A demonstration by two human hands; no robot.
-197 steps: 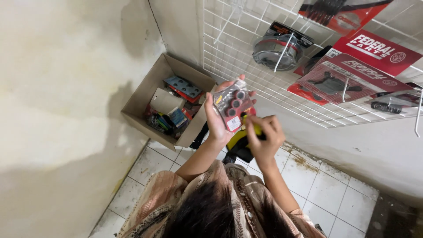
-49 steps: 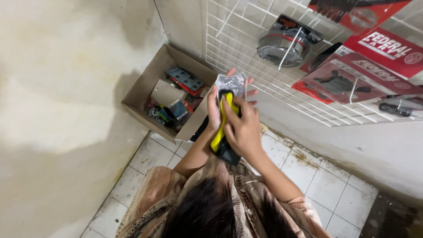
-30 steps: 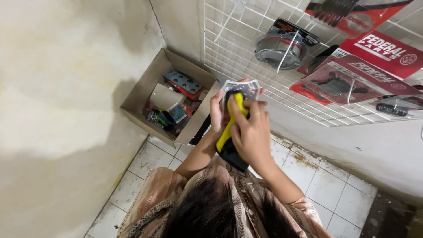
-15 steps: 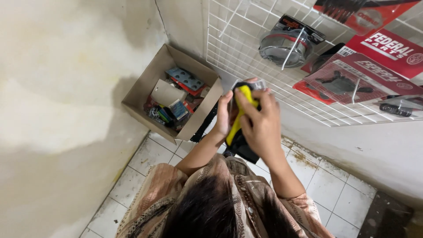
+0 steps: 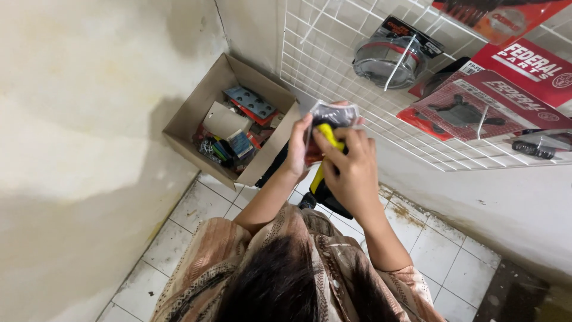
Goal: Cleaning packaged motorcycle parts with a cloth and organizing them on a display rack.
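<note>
My left hand grips a small clear plastic packet with dark and red contents, held up in front of the white wire grid. My right hand is closed around a yellow and black hand tool. The tool's yellow end lies against the packet's face, and its black body hangs below my hands. My right fingers cover most of the packet.
An open cardboard box with several small packaged parts leans in the corner at the left. Packaged parts hang on hooks of the wire grid: a round clear one and red cards. White floor tiles lie below.
My right hand has brought the yellow tool over the packet. Both hands have risen slightly with it, closer to the wire grid.
</note>
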